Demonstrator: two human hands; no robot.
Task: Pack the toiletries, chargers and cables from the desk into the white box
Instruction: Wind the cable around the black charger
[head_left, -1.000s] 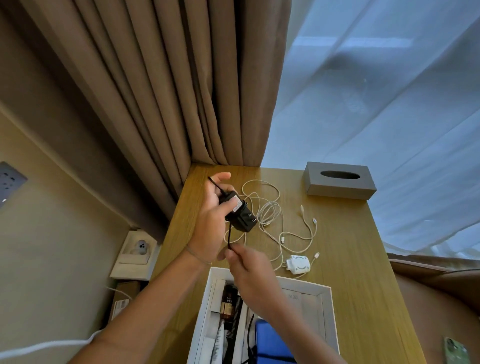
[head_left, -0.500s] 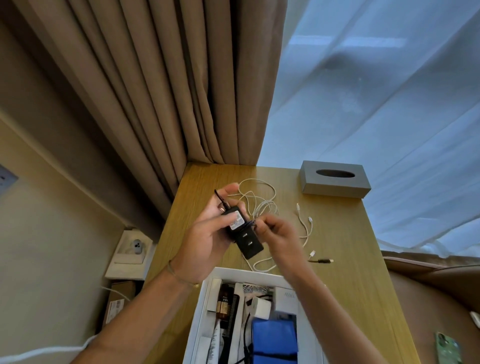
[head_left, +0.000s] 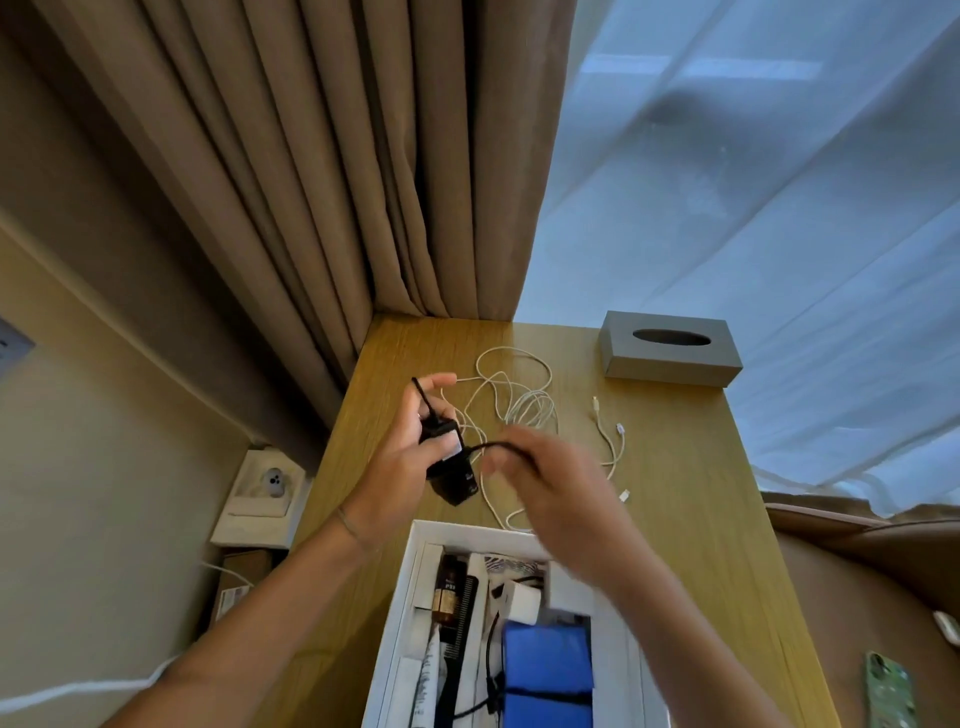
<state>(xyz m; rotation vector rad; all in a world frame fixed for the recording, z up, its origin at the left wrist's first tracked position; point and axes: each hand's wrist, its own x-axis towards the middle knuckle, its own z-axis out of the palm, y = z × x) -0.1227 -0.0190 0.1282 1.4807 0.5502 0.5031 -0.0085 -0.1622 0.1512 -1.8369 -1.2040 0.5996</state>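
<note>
My left hand (head_left: 402, 457) grips a black charger (head_left: 452, 467) above the wooden desk (head_left: 685, 467). Its thin black cable (head_left: 498, 447) arcs from the charger to my right hand (head_left: 550, 483), which is blurred and holds the cable. Behind my hands a tangle of white cables (head_left: 519, 400) lies on the desk, with loose plug ends to the right. The white box (head_left: 410, 571) sits at the near edge, holding a brown bottle (head_left: 447, 592), a black comb, a white charger cube (head_left: 519, 600) and a blue pouch (head_left: 548, 670).
A grey tissue box (head_left: 670, 353) stands at the desk's far right corner. Brown curtains (head_left: 311, 182) and a sheer white curtain back the desk. A wall socket plate (head_left: 265, 488) sits left of the desk. A phone (head_left: 888, 691) lies at the lower right.
My right hand has swung the black cable out to the right of the charger, forming a loop. The left hand keeps its grip on the charger. The camera has tilted slightly.
</note>
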